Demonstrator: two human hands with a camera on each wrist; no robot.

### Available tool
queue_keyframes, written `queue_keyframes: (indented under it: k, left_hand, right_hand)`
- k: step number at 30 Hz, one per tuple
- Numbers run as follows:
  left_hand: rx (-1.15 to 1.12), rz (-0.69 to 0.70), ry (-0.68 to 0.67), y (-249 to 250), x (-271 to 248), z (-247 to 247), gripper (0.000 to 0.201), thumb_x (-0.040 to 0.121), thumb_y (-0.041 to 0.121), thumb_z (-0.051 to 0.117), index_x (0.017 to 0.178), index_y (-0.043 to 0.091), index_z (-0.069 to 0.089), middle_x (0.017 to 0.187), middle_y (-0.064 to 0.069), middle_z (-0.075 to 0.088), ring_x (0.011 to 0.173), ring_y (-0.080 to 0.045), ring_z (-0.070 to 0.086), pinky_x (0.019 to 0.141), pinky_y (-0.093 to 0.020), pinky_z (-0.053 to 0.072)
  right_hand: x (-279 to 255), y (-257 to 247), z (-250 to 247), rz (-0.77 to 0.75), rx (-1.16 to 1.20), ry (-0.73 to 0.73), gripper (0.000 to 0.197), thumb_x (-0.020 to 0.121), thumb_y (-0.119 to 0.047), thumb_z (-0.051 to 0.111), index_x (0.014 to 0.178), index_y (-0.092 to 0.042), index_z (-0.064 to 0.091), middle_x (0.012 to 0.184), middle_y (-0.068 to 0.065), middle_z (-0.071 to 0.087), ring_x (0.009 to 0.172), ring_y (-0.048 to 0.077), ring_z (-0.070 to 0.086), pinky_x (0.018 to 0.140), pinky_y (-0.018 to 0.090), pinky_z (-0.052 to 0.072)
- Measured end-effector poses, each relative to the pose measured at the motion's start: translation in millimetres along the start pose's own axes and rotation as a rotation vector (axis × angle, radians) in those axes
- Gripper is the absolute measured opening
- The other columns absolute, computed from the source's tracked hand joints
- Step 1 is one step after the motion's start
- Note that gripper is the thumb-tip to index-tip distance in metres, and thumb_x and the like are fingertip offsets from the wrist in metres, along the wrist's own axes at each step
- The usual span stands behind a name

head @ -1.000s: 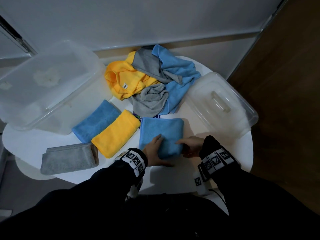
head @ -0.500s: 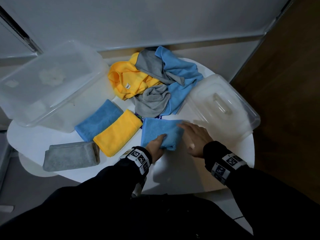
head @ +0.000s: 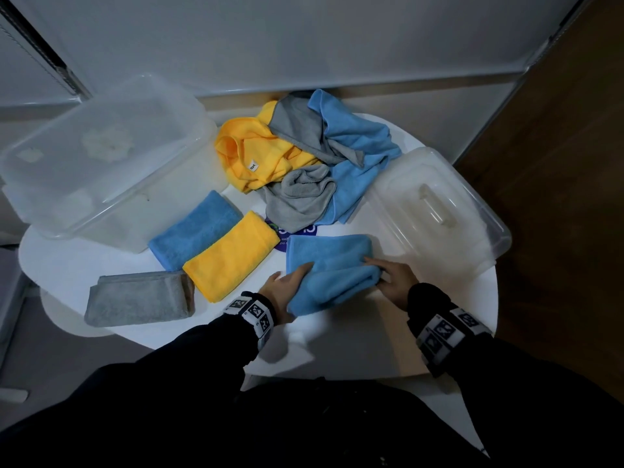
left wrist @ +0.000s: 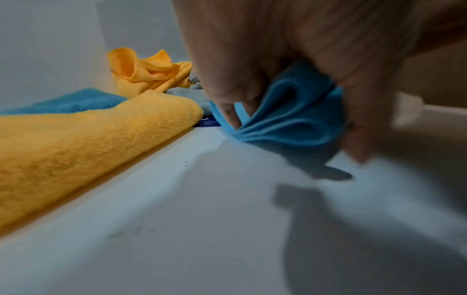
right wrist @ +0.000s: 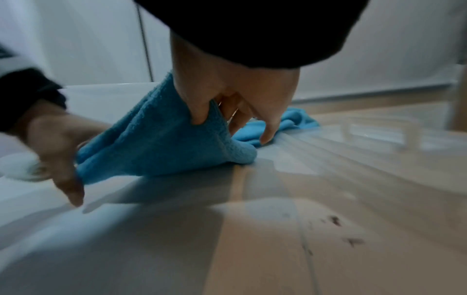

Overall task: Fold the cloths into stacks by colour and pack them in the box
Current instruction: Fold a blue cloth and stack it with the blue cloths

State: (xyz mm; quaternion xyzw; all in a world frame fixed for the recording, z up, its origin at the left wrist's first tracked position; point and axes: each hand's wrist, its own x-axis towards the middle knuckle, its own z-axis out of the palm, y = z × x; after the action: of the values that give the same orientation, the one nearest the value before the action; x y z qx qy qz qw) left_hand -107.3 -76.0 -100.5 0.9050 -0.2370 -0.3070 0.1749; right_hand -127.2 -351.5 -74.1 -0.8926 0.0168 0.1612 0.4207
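Observation:
A half-folded blue cloth (head: 332,271) lies at the front middle of the white round table (head: 354,339). My left hand (head: 287,285) grips its near left edge, the layers bunched between thumb and fingers (left wrist: 290,111). My right hand (head: 391,276) pinches its right edge (right wrist: 202,119) and lifts it off the table. Folded cloths lie to the left: a blue one (head: 196,229), a yellow one (head: 231,256) and a grey one (head: 138,298). A loose heap of yellow (head: 256,153), grey (head: 297,194) and blue (head: 358,140) cloths sits at the back.
The clear plastic box (head: 101,157) stands at the back left of the table. Its clear lid (head: 435,207) lies at the right, close to my right hand. A wall runs behind the table, and wooden floor shows to the right.
The near half of the blue cloth was folded over. My right hand reached to the far right corner, then came back to the right edge and now pinches it. The left hand stayed at the left edge.

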Motion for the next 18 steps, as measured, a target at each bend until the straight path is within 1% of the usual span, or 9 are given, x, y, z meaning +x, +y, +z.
queue_keyframes:
  k: [2,4,7,9,10,12,15,16,18]
  left_hand:
    - [-0.017,-0.001,-0.009,-0.7,-2.6,-0.6,0.102,0.069,0.024,0.072,0.147,0.023,0.006,0.139,-0.004,0.048,0.127,-0.023,0.048,0.115,-0.044,0.022]
    - [-0.027,0.005,0.016,-0.1,-3.1,0.6,0.089,0.077,0.024,0.067,0.147,0.022,0.011,0.138,-0.003,0.049,0.126,-0.022,0.048,0.116,-0.043,0.02]
    - [-0.004,0.036,0.113,1.4,-2.4,3.2,0.07,0.086,0.028,0.058,0.145,0.019,0.022,0.139,-0.002,0.049,0.127,-0.023,0.048,0.115,-0.043,0.02]
    - [-0.028,0.069,0.158,2.6,-2.1,4.2,0.067,0.082,0.031,0.057,0.141,0.022,0.027,0.133,-0.002,0.054,0.118,-0.027,0.055,0.11,-0.043,0.029]
    - [-0.077,0.081,0.19,3.5,-2.4,3.1,0.069,0.077,0.036,0.06,0.137,0.024,0.029,0.125,-0.003,0.059,0.11,-0.03,0.059,0.105,-0.043,0.037]
    - [-0.326,0.086,0.279,8.6,-5.0,-8.0,0.074,0.069,0.044,0.064,0.133,0.022,0.034,0.121,-0.003,0.063,0.108,-0.026,0.062,0.097,-0.037,0.047]
    - [-0.714,0.178,0.427,32.1,-9.5,-40.7,0.076,0.068,0.041,0.067,0.132,0.015,0.036,0.125,-0.001,0.059,0.118,-0.007,0.055,0.096,-0.023,0.045]
    - [-0.768,0.217,0.48,41.8,-9.9,-52.5,0.075,0.069,0.039,0.07,0.131,0.014,0.035,0.122,0.001,0.058,0.117,-0.003,0.054,0.094,-0.017,0.044]
    - [-0.745,0.278,0.591,60.0,-7.6,-72.4,0.072,0.069,0.035,0.077,0.126,0.015,0.037,0.118,0.003,0.055,0.111,-0.004,0.055,0.09,-0.016,0.045]
  right_hand:
    - [-3.1,5.4,-3.3,0.134,0.004,-0.024,0.043,0.087,-0.003,0.063,0.129,-0.005,0.056,0.133,0.015,0.057,0.123,0.027,0.054,0.089,0.007,0.032]
    - [-1.4,7.2,-3.8,0.198,0.034,-0.049,0.039,0.088,-0.01,0.062,0.127,-0.007,0.058,0.128,0.014,0.06,0.12,0.028,0.056,0.09,0.016,0.035]
    - [0.9,0.5,-4.8,0.203,0.065,-0.027,0.051,0.075,-0.038,0.056,0.117,-0.009,0.066,0.118,0.012,0.066,0.114,0.027,0.06,0.093,0.027,0.043]
    - [3.6,-5.1,-6.5,0.192,0.011,0.018,0.06,0.068,-0.054,0.053,0.112,-0.017,0.07,0.115,0.008,0.069,0.111,0.026,0.062,0.096,0.038,0.047]
    - [5.2,-10.1,-8.9,0.179,-0.038,0.049,0.058,0.067,-0.056,0.054,0.107,-0.018,0.071,0.111,0.008,0.069,0.109,0.026,0.063,0.095,0.041,0.048]
    - [10.7,-25.7,-16.1,0.124,-0.108,0.127,0.048,0.07,-0.052,0.056,0.096,-0.015,0.072,0.102,0.011,0.068,0.101,0.028,0.063,0.091,0.04,0.048]
    - [18.2,-59.2,-31.7,-0.012,-0.056,0.227,0.039,0.069,-0.056,0.048,0.076,-0.02,0.063,0.084,0.01,0.06,0.083,0.028,0.062,0.078,0.036,0.049]
    - [21.3,-68.3,-36.9,-0.053,-0.026,0.244,0.032,0.072,-0.055,0.051,0.073,-0.023,0.058,0.081,0.008,0.059,0.079,0.026,0.062,0.075,0.035,0.049]
    - [26.0,-87.8,-48.7,-0.095,0.057,0.24,0.024,0.082,-0.045,0.059,0.071,-0.025,0.056,0.077,0.003,0.062,0.075,0.019,0.062,0.072,0.034,0.049]
